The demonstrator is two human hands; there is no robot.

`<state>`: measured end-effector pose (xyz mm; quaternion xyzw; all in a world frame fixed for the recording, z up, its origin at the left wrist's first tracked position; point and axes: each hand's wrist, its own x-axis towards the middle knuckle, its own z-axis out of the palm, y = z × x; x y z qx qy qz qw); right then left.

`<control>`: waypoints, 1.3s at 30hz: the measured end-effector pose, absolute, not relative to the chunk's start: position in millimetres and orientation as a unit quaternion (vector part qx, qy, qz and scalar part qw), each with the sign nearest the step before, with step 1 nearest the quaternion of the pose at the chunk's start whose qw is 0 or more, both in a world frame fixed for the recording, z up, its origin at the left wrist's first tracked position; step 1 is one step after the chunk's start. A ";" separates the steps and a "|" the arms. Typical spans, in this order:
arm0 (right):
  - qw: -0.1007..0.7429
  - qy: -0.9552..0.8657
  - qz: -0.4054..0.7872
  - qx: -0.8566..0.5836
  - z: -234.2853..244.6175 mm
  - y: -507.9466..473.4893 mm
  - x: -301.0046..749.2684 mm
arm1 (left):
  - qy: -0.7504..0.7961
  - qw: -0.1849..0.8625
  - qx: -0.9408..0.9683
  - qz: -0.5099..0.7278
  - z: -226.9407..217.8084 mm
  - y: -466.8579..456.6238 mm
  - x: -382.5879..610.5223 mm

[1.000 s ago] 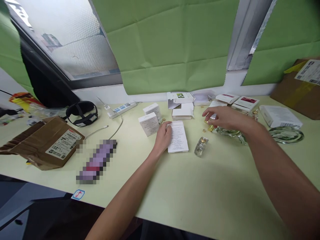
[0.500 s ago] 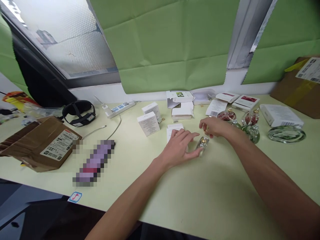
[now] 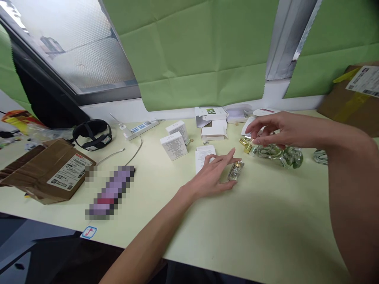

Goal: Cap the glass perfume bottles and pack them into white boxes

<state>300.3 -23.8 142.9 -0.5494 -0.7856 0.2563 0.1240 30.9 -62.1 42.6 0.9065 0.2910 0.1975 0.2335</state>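
Note:
A small clear glass bottle (image 3: 236, 171) with a gold neck stands or lies on the table. My left hand (image 3: 211, 173) is around it, thumb at its lower end and fingertips at its upper end. Farther right, my right hand (image 3: 271, 129) hovers with loosely curved fingers, and I see nothing clearly held in them. Just below its fingertips are gold tops (image 3: 246, 145). A green-tinted glass bottle (image 3: 268, 152) lies beside them, and a rounder green glass bottle (image 3: 292, 157) sits to its right. My right hand and forearm hide the things behind them.
A white leaflet or flat box (image 3: 205, 156) lies behind my left hand. White cartons (image 3: 174, 146) and opened boxes (image 3: 213, 131) stand farther back. At left are a brown carton (image 3: 66, 171), a pixelated phone-like object (image 3: 111, 193), a black headset (image 3: 92, 134) and a power strip (image 3: 142, 129).
My right hand has risen and moved right, away from the small bottle, and now covers the red-tinted bottles. My left hand's fingers have shifted slightly at the small bottle.

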 end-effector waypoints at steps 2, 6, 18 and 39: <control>0.121 -0.781 0.232 -0.566 144.7 -25.0 302.5 | 0.289 0.234 0.910 0.186 44.5 -60.3 30.7; 0.116 -0.776 0.223 -0.579 146.0 -25.6 305.7 | 0.280 0.220 0.922 0.155 45.8 -55.2 36.8; 0.202 -0.769 0.406 -0.450 149.9 -34.4 313.6 | 0.322 0.254 0.901 0.142 55.7 -45.1 44.9; 0.052 -0.820 0.322 -0.470 132.2 -19.6 273.9 | 0.406 0.159 0.882 0.176 41.6 -52.3 46.1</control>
